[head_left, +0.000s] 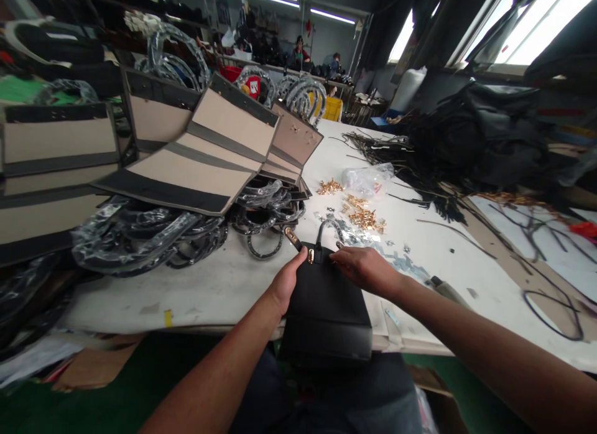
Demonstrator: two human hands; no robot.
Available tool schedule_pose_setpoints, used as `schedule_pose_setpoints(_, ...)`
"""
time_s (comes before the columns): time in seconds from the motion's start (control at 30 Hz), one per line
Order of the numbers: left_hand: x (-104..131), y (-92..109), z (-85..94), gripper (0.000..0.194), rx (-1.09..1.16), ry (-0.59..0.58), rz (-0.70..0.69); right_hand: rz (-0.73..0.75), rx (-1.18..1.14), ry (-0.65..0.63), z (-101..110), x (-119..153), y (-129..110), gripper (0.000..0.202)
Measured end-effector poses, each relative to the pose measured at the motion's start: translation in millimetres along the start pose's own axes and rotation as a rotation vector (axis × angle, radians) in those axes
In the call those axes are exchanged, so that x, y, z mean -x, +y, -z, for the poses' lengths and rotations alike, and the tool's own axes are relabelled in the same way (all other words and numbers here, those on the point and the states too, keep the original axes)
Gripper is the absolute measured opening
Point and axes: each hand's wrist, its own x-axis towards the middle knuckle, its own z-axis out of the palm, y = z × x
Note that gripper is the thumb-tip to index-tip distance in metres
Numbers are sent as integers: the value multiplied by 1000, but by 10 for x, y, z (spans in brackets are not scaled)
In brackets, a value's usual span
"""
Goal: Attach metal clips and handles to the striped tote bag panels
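Note:
A black leather panel [326, 303] hangs over the table's front edge toward my lap. Near its top sit a gold clasp [311, 256] and a plastic-wrapped curved handle [330, 224]. My left hand [286, 278] grips the panel's upper left edge, thumb beside the clasp, next to a short dark strap with gold fittings [293, 237]. My right hand [361, 267] is at the upper right, its fingers pinched together by the handle's right end; whatever small part lies between them is hidden.
Stacked beige-and-black panels [186, 166] with wrapped handles fill the left. Gold fittings [366, 219], small metal plates [401, 260] and a clear plastic bag [368, 178] lie beyond my hands. Black strips [438, 204] and a dark pile are at the right.

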Motion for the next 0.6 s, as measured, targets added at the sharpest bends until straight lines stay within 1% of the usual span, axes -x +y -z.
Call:
schedule_pose_setpoints(0.17, -4, 12, -2, 58, -4, 23, -3, -15, 30, -9, -21, -31, -9, 24)
schedule_pose_setpoints(0.37, -8, 10, 11, 58, 2, 20, -21, -141, 22, 54, -125, -13, -108, 24)
schedule_pose_setpoints(0.43, 12, 6, -7, 58, 13, -4, -12, -194, -50, 84, -145, 4, -126, 26)
schedule_pose_setpoints(0.53, 63, 2, -63, 56, 32, -49, -3, -283, -231, 123, -135, 14, -127, 30)
schedule_pose_setpoints(0.6, 103, 3, -111, 56, 40, -66, 12, -330, -343, 130, -102, 4, -121, 27)
